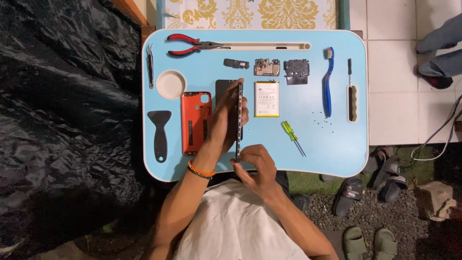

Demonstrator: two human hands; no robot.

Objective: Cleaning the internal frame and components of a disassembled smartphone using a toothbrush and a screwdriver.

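A dark phone body (238,120) stands on its long edge above the light blue lap table (332,144), seen edge-on. My left hand (226,120) holds its far half from the left side, fingers wrapped over the upper end. At the near end, my right hand (255,163) pinches the phone's lower edge. An orange-red back cover (195,123) lies flat just left of my left hand. A white-and-yellow battery (266,98) lies just right of the phone.
Laid out on the table are red-handled pliers (190,45), tweezers (150,65), a black scraper (159,132), a round white dish (171,84), three small circuit parts (267,67), a blue toothbrush (327,82), a green screwdriver (291,135), a second driver (352,91) and tiny screws (321,120). Sandals (385,173) lie on the floor.
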